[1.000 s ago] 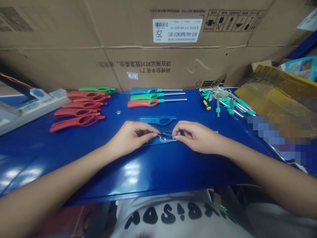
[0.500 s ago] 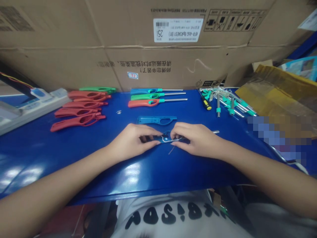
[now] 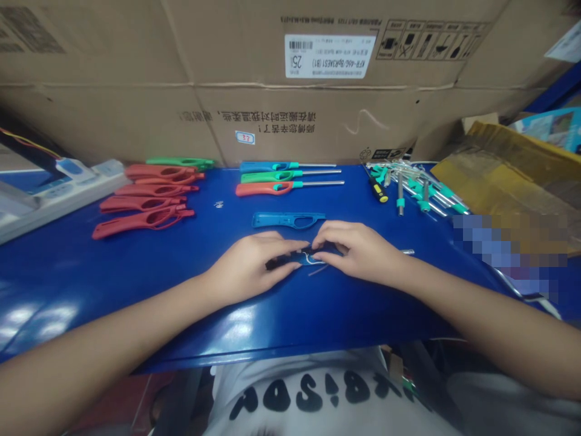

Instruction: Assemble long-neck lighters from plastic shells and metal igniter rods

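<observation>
Low over the blue table, my left hand (image 3: 249, 266) is closed on the handle end of a blue lighter shell half (image 3: 303, 260). My right hand (image 3: 363, 251) pinches at the shell's other end, fingertips close to the left ones. A white wire (image 3: 311, 260) curves across the open shell between them, and a thin dark wire (image 3: 318, 270) sticks out below. The tip of a metal tube (image 3: 407, 252) shows beyond my right hand; its middle is hidden. Just behind lies another blue shell half (image 3: 276, 220).
Three assembled lighters (image 3: 267, 189) lie at the back. Several red shells (image 3: 136, 224) and a power strip (image 3: 63, 194) are at left. To the right are a yellow-black screwdriver (image 3: 379, 192), several metal tubes with green parts (image 3: 424, 188) and a taped package (image 3: 499, 175). Cardboard (image 3: 254, 60) stands behind.
Both hands have shifted slightly and drawn closer together over the shell. The metal tube's tip has moved a little right and toward me, and the thin dark wire now lies flatter.
</observation>
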Action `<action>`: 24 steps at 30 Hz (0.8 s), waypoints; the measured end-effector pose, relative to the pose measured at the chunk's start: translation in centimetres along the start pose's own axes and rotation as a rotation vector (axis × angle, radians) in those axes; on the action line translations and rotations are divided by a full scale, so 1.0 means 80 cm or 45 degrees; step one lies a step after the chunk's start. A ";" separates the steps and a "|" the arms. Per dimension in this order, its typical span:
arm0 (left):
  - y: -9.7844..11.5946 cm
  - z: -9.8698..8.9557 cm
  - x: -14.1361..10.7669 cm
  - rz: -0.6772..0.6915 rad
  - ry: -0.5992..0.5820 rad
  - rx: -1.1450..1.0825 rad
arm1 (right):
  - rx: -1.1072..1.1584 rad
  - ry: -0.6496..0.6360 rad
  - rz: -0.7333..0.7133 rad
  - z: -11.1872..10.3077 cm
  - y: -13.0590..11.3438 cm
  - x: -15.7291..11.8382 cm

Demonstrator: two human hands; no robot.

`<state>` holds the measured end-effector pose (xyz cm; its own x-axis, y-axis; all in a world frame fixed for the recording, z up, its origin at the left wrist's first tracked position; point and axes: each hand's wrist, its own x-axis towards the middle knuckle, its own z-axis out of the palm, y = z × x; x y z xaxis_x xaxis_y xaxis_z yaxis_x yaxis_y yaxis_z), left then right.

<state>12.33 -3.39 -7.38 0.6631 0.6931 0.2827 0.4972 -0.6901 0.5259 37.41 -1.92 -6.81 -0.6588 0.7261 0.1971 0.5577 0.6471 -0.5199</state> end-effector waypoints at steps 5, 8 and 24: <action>0.002 -0.001 0.000 0.021 -0.018 0.023 | -0.124 -0.002 0.005 0.003 -0.002 0.000; 0.005 -0.001 0.001 0.049 -0.003 0.081 | -0.182 0.001 0.006 0.002 -0.003 -0.001; 0.005 0.002 0.000 0.149 -0.039 0.209 | -0.298 -0.023 -0.012 0.001 -0.002 -0.004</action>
<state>12.66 -3.68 -7.31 0.7372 0.6013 0.3082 0.4985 -0.7920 0.3525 37.49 -2.28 -6.85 -0.6723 0.7167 0.1854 0.6519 0.6919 -0.3104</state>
